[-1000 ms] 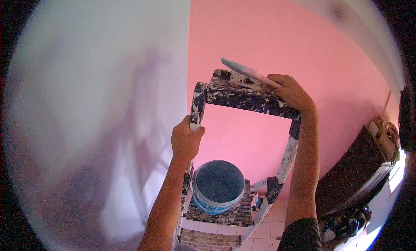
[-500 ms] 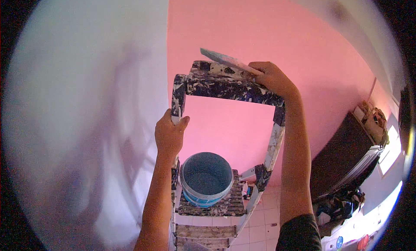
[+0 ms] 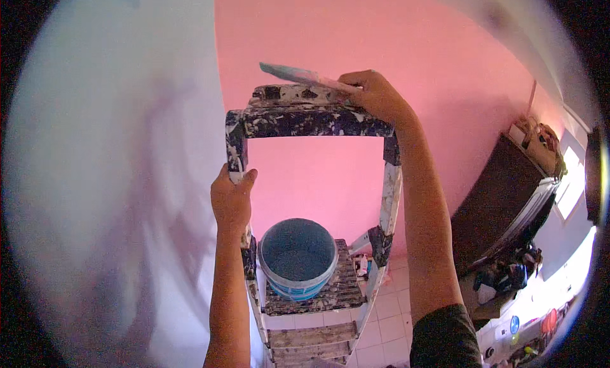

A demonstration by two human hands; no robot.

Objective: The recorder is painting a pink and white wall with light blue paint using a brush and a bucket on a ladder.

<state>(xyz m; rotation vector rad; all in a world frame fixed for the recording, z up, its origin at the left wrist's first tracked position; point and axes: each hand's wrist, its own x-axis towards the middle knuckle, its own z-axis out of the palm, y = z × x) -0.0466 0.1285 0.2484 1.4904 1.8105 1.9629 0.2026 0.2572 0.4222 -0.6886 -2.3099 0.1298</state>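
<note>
My left hand is wrapped round the left rail of a stepladder spattered with dark and white paint. My right hand rests at the right end of the ladder's top and grips a long, flat, paint-smeared tool, seemingly a paintbrush. Its greyish-green end points left above the top step. Below and between my arms, a blue bucket with a grey inside stands on the ladder's slatted platform. What the bucket holds is too dark to make out.
A pink wall faces me and meets a whitish wall at the left. Ladder rungs lie under the platform, above a tiled floor. At right are a dark cabinet with bags on top, piled clothes and a bright window.
The view has shifted, so the ladder, bucket and both hands appear farther left. Both hands keep their hold on the ladder rail and the paintbrush.
</note>
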